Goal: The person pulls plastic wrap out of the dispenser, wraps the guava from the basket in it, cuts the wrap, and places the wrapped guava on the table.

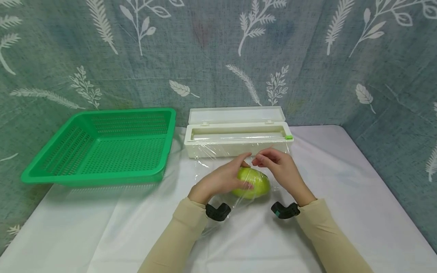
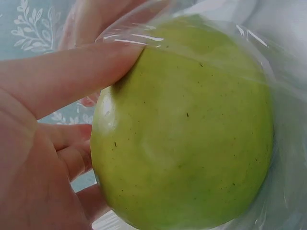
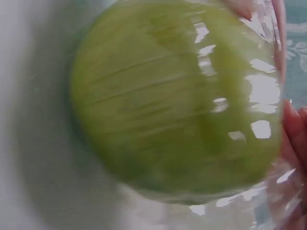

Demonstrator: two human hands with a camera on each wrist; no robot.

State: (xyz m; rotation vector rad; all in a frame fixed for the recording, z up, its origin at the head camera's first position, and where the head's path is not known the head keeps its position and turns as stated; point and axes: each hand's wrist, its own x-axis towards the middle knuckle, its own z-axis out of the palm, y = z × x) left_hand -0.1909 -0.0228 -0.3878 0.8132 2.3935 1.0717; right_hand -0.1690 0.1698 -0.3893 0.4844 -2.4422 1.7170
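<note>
A green fruit (image 1: 254, 178) with small dark specks lies on the white cloth, under my two hands. My left hand (image 1: 222, 178) grips it from the left, thumb on its near side and fingers behind. Clear plastic wrap (image 2: 288, 184) covers part of the fruit in the left wrist view and passes over the thumb tip. On the right, my right hand (image 1: 281, 167) pinches the wrap above the fruit's far side, thumb and fingertips together. In the right wrist view, wrap stretches in creases over the fruit (image 3: 153, 105).
Behind the hands stands a white wrap dispenser box (image 1: 239, 148), its lid raised and a roll inside. A green cutter tab (image 1: 289, 137) sits at its right end. To the left is a green plastic basket (image 1: 99, 178). A patterned cloth (image 1: 211, 68) hangs behind the table.
</note>
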